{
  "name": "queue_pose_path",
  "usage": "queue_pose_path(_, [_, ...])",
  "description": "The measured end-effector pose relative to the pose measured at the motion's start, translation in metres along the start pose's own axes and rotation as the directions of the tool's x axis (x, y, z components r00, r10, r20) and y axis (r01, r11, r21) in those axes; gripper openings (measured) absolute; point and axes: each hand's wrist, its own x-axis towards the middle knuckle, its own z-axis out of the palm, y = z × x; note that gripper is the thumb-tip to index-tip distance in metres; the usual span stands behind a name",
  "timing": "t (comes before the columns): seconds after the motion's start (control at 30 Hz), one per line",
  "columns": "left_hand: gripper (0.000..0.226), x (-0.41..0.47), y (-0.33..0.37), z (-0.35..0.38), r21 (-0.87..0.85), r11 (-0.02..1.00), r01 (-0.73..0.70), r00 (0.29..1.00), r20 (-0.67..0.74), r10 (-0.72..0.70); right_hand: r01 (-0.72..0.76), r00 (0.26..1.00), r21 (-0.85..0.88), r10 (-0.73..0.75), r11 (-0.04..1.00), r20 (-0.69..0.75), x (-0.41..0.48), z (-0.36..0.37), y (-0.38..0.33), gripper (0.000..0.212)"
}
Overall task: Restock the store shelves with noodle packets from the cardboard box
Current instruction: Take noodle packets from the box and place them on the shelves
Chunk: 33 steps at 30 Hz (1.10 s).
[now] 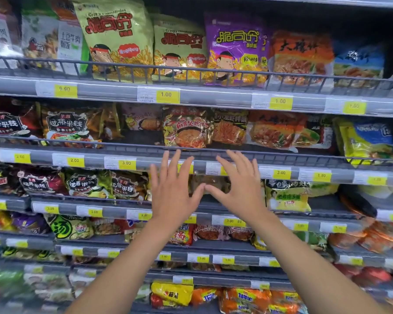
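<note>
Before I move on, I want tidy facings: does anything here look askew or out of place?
Yes. The large green bag on the top shelf tilts, unlike its neighbours. One shelf down, a gap left of the red-and-gold packet shows a pink packet set back.

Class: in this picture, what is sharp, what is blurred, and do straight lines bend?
Head view: the gold noodle packet, left hand and right hand look fairly sharp; the lower-left packets smear into blur; the shelf edge bows slightly, lens distortion.
</note>
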Motion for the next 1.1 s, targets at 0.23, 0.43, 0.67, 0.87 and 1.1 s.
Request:
queue_pose_path(0.23, [0.063,-0.063,0.043,0.024,0.005,1.000,-0.008,1.000,0.015,0.008,0.053,0.998,0.139,-0.059,0.989,0.038,-0.060,0.016,0.041,0.076])
queue_pose_path(0.43, [0.062,-0.138,0.053,0.060,-0.012,0.997,0.083,0.987,0.143,-0.080,0.044,0.980,0.207,-0.083,0.977,0.182,-0.127,0.059,0.061,0.078])
queue_pose_path(0.67, [0.063,-0.224,0.036,0.115,0.005,0.987,0.161,0.917,0.370,-0.151,-0.089,0.909,0.193,0.000,0.977,0.416,-0.209,0.116,0.084,0.076])
queue_pose_path(0.87, [0.063,-0.297,0.002,0.178,0.010,0.970,0.242,0.802,0.561,-0.206,-0.210,0.827,0.118,0.112,0.970,0.551,-0.285,0.178,0.112,0.075])
queue_pose_path(1.1, [0.057,-0.377,-0.028,0.264,0.044,0.966,0.253,0.563,0.806,-0.185,-0.496,0.580,0.039,0.298,0.867,0.758,-0.386,0.257,0.137,0.083])
